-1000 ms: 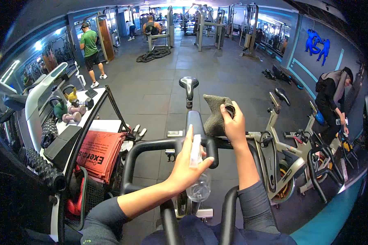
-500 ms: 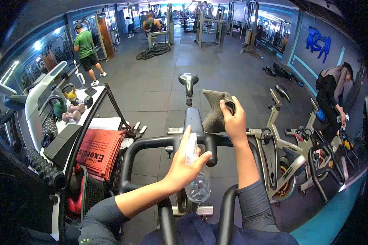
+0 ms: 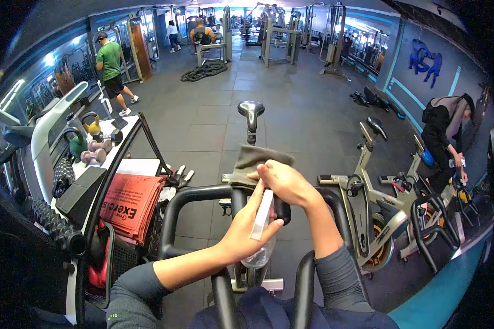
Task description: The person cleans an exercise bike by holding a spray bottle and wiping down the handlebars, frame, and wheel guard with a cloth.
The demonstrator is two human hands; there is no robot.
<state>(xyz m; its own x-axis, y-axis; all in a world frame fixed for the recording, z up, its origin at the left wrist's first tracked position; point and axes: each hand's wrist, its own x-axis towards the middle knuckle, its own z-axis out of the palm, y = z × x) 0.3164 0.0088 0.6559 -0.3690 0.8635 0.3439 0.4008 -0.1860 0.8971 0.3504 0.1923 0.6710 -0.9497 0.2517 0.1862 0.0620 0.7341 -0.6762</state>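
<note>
My left hand [image 3: 237,233] is closed around a clear spray bottle [image 3: 260,255] with a white top, held over the handlebars [image 3: 173,219] of an exercise bike. A grey-green cloth [image 3: 255,158] is gripped in my right hand [image 3: 288,185], just beyond the bottle. The two hands almost meet; whether they touch I cannot tell. The cloth covers the bike's frame between the handlebars and the black saddle [image 3: 251,111]; whether it presses on the frame is hidden.
At left, a white shelf holds kettlebells [image 3: 77,143], pink dumbbells [image 3: 95,153] and red printed sheets [image 3: 130,205]. More exercise bikes [image 3: 362,208] stand on the right, where a person in dark clothes [image 3: 447,123] bends over. Another person in green [image 3: 111,60] stands far left.
My right hand has swung left and inward with the cloth, from beside the bike's frame to over it, close to my left hand. The bottle has tilted and shifted slightly.
</note>
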